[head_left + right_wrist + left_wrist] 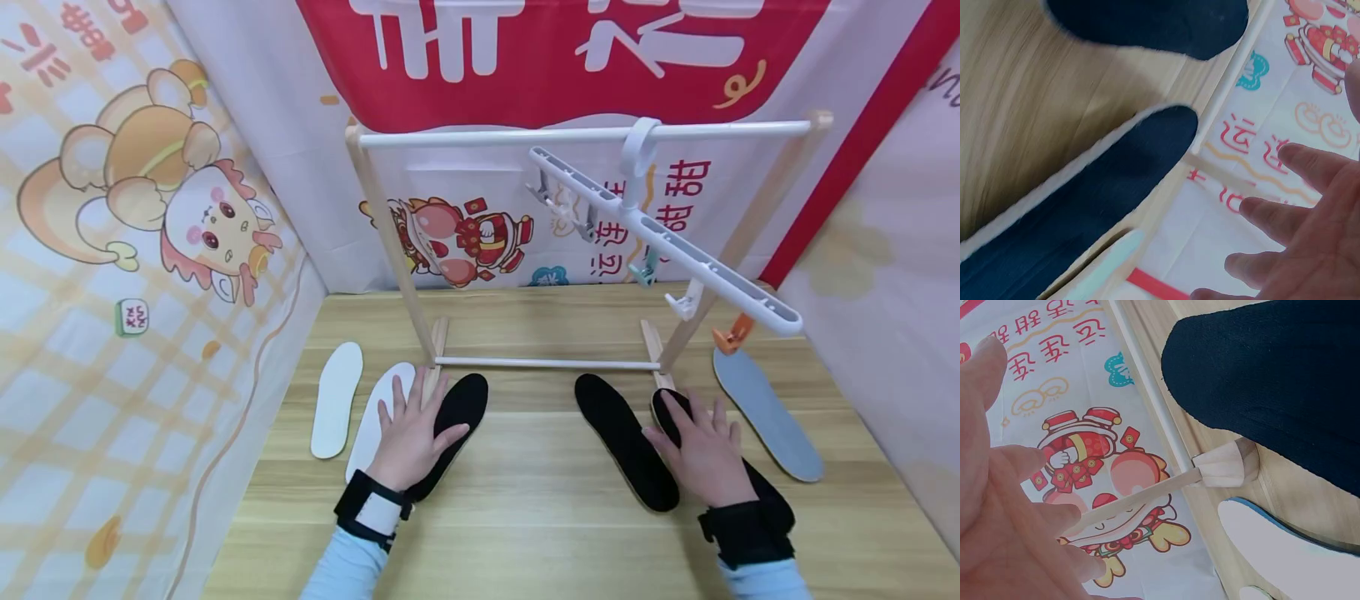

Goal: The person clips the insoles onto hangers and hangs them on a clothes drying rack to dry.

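Observation:
My left hand (411, 440) is spread over a white insole (366, 437) and a black insole (467, 402), fingers pointing toward the rack. In the left wrist view, its straight fingers (1016, 459) hold nothing. A smaller white insole (336, 400) lies to its left. On the other side, my right hand (708, 457) is over the outer black insole (771, 498), partly hiding it. The right wrist view shows these fingers (1272, 219) straight and apart as well. An inner black insole (626, 442) lies to its left, and a grey insole (772, 417) to its right.
A wooden rack with a white top bar (480, 139) stands beyond the insoles. From that bar hangs a white clip hanger (697, 254), angled toward me, with several clips including an orange clip (733, 335). Printed cloth (225, 400) borders the wooden tabletop (525, 508).

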The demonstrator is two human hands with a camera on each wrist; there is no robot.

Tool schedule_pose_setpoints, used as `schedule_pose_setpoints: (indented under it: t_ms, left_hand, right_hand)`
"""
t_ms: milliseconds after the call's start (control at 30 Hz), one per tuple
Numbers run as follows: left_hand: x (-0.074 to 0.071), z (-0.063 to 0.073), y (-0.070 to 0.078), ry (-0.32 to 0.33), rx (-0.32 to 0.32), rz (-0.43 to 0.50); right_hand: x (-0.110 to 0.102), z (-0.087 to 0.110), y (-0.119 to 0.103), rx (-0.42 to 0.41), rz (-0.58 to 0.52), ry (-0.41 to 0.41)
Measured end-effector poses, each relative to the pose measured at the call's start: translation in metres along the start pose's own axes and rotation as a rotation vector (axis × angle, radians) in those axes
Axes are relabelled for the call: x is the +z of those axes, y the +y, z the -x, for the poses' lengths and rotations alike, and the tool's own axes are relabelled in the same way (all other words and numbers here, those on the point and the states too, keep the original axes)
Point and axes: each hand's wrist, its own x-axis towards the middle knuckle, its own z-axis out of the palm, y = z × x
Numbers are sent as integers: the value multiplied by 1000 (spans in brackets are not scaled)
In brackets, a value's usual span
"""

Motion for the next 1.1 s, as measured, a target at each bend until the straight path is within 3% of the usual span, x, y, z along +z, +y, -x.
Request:
schedule_pose_setpoints:
  t_ms: [133,400,600,800,1100]
  left_hand:
    - [-2,0,-3,-22,-10,31]
    - [-6,4,-6,22,71,192]
    - [-7,10,0,16,79,322]
    - [-1,12,5,82,158,433]
    - [2,13,11,141,166,479]
  right_hand:
    - [-5,-1,14,21,-14,-2]
    - [-11,2,35,-27,7,162]
    - [-8,2,48,29,4,143]
    - [3,0,62,44,28,78]
    - [16,2,68,45,18,96]
